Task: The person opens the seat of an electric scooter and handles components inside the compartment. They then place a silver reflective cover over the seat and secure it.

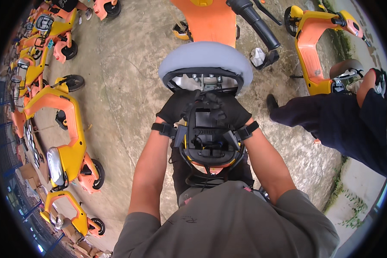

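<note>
In front of me an electric scooter's grey seat (pixel 206 56) is tipped up, its black-rimmed underside showing a metal bracket (pixel 208 79) and bolts. Just below it, my black-gloved left hand (pixel 176 106) and right hand (pixel 231 111) meet at the seat's near edge, fingers curled inward. What they grip, if anything, is too dark and small to make out. Between my wrists lies the open black under-seat compartment (pixel 208 152), with cables inside. Each wrist wears a black strap with a small dark device on it.
The scooter's orange front panel (pixel 206 21) and black handlebar grip (pixel 262 30) rise beyond the seat. Several yellow-orange scooters line the left, one nearby (pixel 75 129). At right stands another scooter (pixel 309 56), beside a person in dark trousers (pixel 327 118). A crumpled white-and-black item (pixel 262 58) lies on the concrete.
</note>
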A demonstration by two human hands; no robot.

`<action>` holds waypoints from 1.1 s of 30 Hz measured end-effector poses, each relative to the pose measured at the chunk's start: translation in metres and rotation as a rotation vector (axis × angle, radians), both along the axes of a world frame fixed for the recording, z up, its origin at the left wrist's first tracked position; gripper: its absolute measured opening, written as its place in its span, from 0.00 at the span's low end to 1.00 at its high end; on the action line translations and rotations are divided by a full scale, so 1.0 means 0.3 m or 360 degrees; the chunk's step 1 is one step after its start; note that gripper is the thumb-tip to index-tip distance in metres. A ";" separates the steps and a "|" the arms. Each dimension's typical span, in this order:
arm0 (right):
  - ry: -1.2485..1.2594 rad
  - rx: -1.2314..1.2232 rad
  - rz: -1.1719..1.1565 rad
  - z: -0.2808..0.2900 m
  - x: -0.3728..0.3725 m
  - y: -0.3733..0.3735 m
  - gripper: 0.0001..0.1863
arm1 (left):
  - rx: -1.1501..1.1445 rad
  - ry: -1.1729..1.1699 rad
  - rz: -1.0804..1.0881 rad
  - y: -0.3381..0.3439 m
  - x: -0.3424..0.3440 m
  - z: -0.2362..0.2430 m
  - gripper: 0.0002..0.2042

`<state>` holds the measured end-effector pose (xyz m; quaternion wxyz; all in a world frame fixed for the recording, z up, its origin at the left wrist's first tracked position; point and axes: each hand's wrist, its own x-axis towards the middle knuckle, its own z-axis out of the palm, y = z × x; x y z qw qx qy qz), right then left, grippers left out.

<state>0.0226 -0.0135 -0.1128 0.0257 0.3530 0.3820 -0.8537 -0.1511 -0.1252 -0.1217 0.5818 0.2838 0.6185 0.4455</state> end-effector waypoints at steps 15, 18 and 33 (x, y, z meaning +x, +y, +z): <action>0.0843 -0.1361 -0.0907 -0.073 0.043 0.048 0.12 | 0.0187 0.1194 0.0442 -0.069 -0.019 -0.088 0.07; 0.0465 -0.0630 -0.1021 -0.090 0.052 0.083 0.13 | 0.0151 0.1288 0.0418 -0.065 -0.042 -0.039 0.13; 0.0420 -0.0041 0.0157 0.177 0.118 -0.070 0.15 | 0.0004 0.0407 0.0782 -0.122 0.164 0.113 0.17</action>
